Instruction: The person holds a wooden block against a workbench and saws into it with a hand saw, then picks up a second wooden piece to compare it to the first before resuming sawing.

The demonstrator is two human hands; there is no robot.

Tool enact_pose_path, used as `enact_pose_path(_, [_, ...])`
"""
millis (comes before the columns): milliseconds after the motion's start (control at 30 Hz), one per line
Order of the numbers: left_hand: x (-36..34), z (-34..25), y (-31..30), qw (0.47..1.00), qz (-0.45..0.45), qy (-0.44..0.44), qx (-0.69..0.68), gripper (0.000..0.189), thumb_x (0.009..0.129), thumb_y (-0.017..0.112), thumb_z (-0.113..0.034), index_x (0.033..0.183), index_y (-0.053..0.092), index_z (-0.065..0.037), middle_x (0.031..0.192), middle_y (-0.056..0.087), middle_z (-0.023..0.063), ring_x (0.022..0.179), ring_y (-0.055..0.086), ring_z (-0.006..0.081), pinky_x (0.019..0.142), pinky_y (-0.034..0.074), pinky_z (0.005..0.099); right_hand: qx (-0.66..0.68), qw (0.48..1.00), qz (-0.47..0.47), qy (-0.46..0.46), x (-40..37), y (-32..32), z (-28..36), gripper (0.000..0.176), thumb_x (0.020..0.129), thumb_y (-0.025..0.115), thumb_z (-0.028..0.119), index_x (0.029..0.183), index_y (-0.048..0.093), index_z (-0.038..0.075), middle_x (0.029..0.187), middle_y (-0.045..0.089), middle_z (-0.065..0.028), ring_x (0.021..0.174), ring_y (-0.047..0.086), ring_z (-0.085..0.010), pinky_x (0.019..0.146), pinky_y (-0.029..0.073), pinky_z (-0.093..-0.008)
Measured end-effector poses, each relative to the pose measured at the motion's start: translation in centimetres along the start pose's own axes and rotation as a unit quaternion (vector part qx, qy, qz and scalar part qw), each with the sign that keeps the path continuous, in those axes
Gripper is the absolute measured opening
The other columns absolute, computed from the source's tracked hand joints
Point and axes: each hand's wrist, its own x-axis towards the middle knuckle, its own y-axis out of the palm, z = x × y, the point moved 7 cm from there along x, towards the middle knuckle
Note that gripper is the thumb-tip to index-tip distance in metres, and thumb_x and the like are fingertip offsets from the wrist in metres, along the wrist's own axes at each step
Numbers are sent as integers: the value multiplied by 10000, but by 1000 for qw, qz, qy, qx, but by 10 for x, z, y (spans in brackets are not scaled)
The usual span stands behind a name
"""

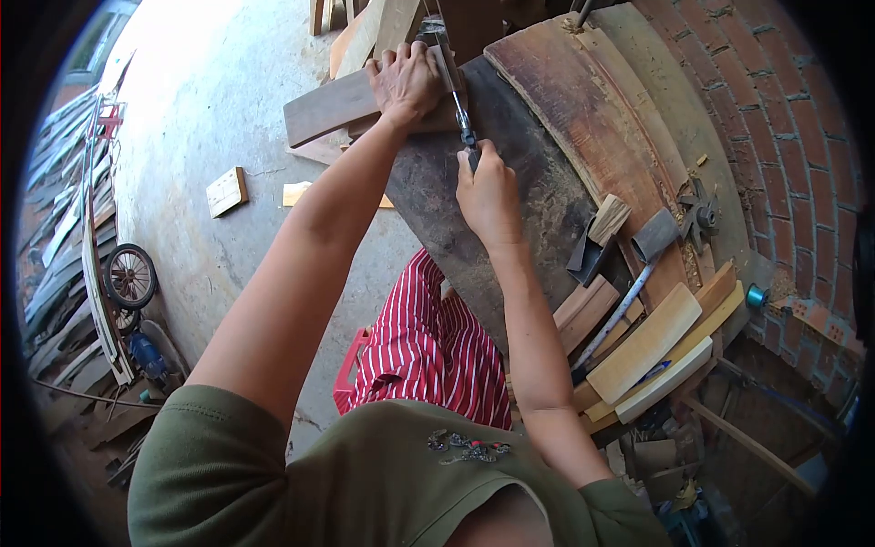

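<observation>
Though near the saw (453, 87), offcuts (643, 346) apart.

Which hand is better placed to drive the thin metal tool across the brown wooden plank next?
Probably right: the right hand grips the thin metal tool by its handle; the left hand presses flat on the brown wooden plank.

**Board far on the bench, offcuts to the right**

The board (324, 109) lies on the workbench's (529, 219) far end, under the left hand (406, 82). The saw (460, 109) runs just right of that hand, its near end in the right hand (488, 191). Offcuts (643, 346) lie near right.
</observation>
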Motion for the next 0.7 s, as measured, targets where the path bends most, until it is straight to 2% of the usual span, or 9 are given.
enact_pose_path(100, [4, 1, 3, 1000, 12, -2, -2, 360, 997, 398, -343, 1141, 641, -120, 1159, 658, 91, 1142, 574, 284, 1019, 312, 498, -4, 997, 33, 67, -84, -20, -17, 242, 1005, 534, 215, 1087, 558, -11, 794, 673, -288, 820, 676, -469, 666, 527, -537])
enact_pose_path(200, [4, 2, 0, 1000, 10, -1, 13, 361, 997, 396, -343, 1144, 637, -117, 1160, 658, 91, 1145, 573, 282, 1023, 310, 496, 6, 993, 62, 100, -126, -36, -15, 243, 1002, 536, 217, 1086, 556, -10, 792, 674, -283, 827, 678, -471, 670, 519, -548])
enact_pose_path(267, [3, -3, -1, 1000, 6, 13, 16, 361, 997, 396, -344, 1146, 634, -118, 1159, 657, 91, 1148, 573, 280, 1027, 309, 496, 5, 997, 40, 59, -72, -22, -13, 240, 994, 552, 218, 1068, 556, -10, 807, 674, -290, 838, 676, -468, 686, 527, -552])
enact_pose_path(367, [2, 1, 3, 999, 38, -11, 23, 379, 1015, 375, -365, 1201, 623, -147, 1208, 649, 84, 1178, 565, 291, 1023, 336, 486, -30, 999, -16, -24, 14, 5, 0, 227, 990, 559, 215, 1018, 547, -10, 823, 675, -293, 840, 668, -473, 701, 531, -557])
enact_pose_path(400, [2, 1, 1, 999, 42, -8, 25, 379, 1015, 375, -365, 1201, 623, -147, 1208, 649, 84, 1178, 565, 291, 1023, 336, 486, -26, 999, -16, -19, 10, 3, 2, 227, 990, 559, 215, 1018, 547, -10, 823, 675, -293, 840, 668, -473, 701, 531, -557])
enact_pose_path(500, [-10, -17, -4, 994, 40, 102, -4, 357, 1010, 387, -360, 1181, 622, -152, 1169, 655, 71, 1154, 573, 266, 1009, 343, 457, -1, 1000, -1, 15, -16, -3, -3, 214, 982, 563, 192, 1036, 526, -12, 832, 677, -290, 831, 664, -475, 715, 525, -558])
enact_pose_path(633, [-17, -17, -10, 998, 30, 58, 3, 345, 1002, 405, -357, 1174, 627, -157, 1150, 652, 67, 1113, 576, 265, 996, 334, 446, 3, 1000, -13, 14, -16, 0, -1, 238, 986, 557, 202, 1070, 522, -18, 835, 680, -285, 837, 664, -476, 710, 527, -560])
enact_pose_path(700, [-9, -10, -5, 999, 35, 4, 7, 359, 1003, 400, -358, 1187, 631, -154, 1174, 649, 75, 1140, 568, 272, 996, 331, 458, -7, 1000, -15, 12, 0, 3, 0, 242, 985, 558, 202, 1075, 524, -20, 834, 680, -287, 834, 664, -477, 705, 528, -561])
